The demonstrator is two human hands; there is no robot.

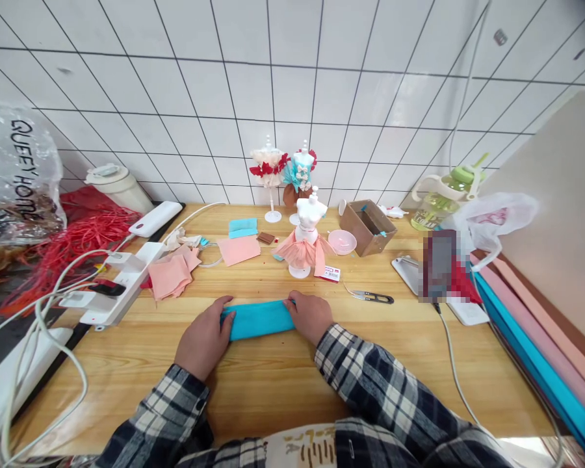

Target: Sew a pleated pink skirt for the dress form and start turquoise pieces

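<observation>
Currently under inspection: blue cloth strip (262, 320), held at both ends.
I note it on or just above the wooden table (260, 377), nearer than the pink-skirted dress form (311, 213). Left hand (205, 338) pinches the left end, right hand (312, 317) the upper right corner — the two apart. I judge it light, soft, easily creased; best taken at the short ends — thumb over, fingers beneath.

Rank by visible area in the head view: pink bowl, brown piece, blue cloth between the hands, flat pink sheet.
1. Blue cloth, nearer the camera than the rest
2. Flat pink sheet
3. Pink bowl
4. Brown piece
</observation>
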